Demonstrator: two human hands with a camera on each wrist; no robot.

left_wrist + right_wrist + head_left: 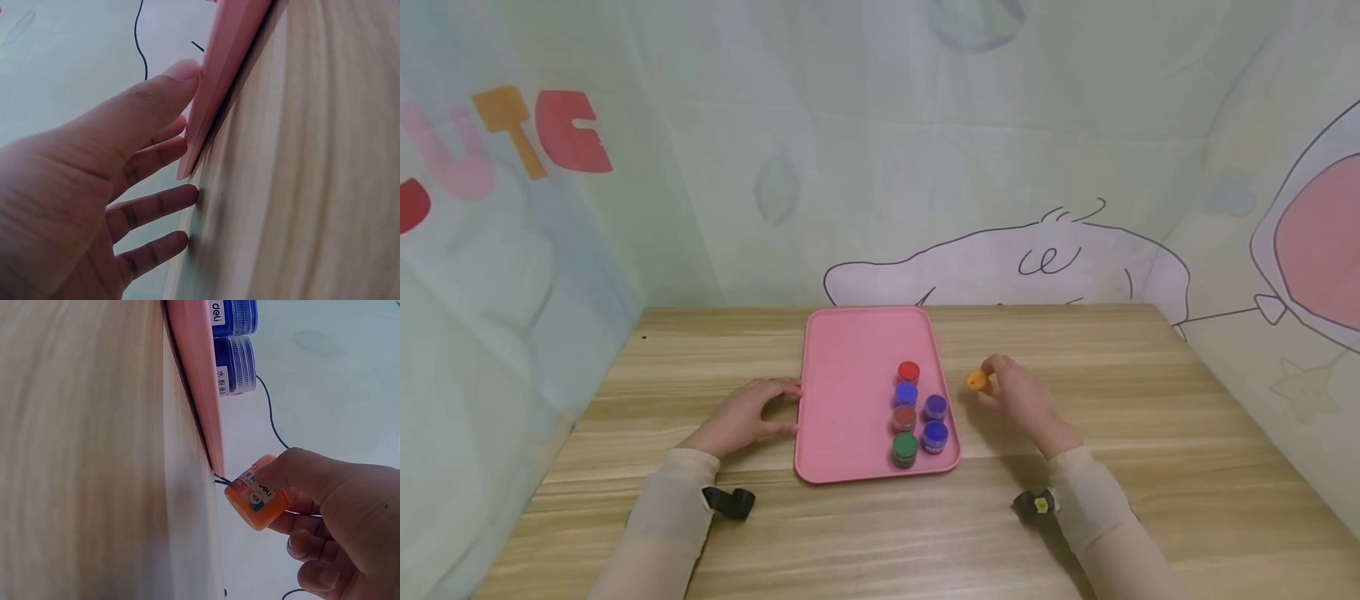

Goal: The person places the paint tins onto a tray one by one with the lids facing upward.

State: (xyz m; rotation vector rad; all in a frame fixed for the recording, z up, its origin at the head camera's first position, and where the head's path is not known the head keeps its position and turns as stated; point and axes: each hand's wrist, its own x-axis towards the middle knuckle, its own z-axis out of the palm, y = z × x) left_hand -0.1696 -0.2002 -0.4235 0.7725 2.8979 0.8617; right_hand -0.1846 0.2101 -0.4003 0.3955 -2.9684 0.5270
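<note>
Just right of the pink tray (847, 375), my right hand (1024, 402) pinches an orange paint jar (259, 494) between thumb and fingers. The jar is tilted, with its printed label facing the right wrist camera. My left hand (747, 418) is at the tray's left edge, thumb and some fingertips touching the rim, fingers loosely extended. On the tray's right half stand small paint jars in two columns: a red jar (908, 372), a blue jar (906, 394), a brown jar (904, 419) and a green jar (905, 450), beside a purple jar (936, 407) and another blue jar (935, 437).
The tray lies on a wood-grain table (880, 533). A printed cloth (722, 167) hangs behind the table and along both sides. Each wrist wears a small black camera, one at the left wrist (730, 502) and one at the right wrist (1033, 505).
</note>
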